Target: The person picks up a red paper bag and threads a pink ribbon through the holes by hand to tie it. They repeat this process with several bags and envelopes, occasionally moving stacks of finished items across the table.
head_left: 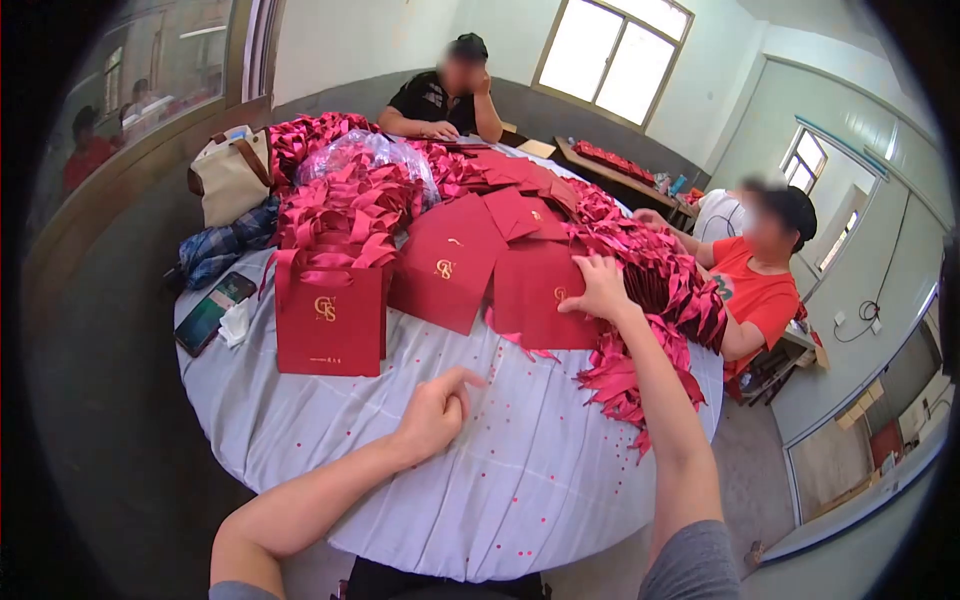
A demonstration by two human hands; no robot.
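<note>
My left hand (434, 412) is over the white tablecloth, its fingers curled in and the index finger partly stretched; nothing shows in it. My right hand (602, 288) lies at the right edge of a flat red paper bag (535, 300) with a gold logo, thumb and fingers spread. Left of that bag lies another flat red bag (448, 262). Farther left, a stack of red bags (330, 320) has its front bag facing me, with pink ribbons (350, 215) above and behind it. More ribbons (640, 375) hang beside my right wrist.
A round table with a white cloth (400, 520) carries small red dots. On its left are a phone (215, 312), crumpled tissue (234, 325), a blue checked item (225, 245) and a cream bag (232, 180). One person sits across; another in red works at the right.
</note>
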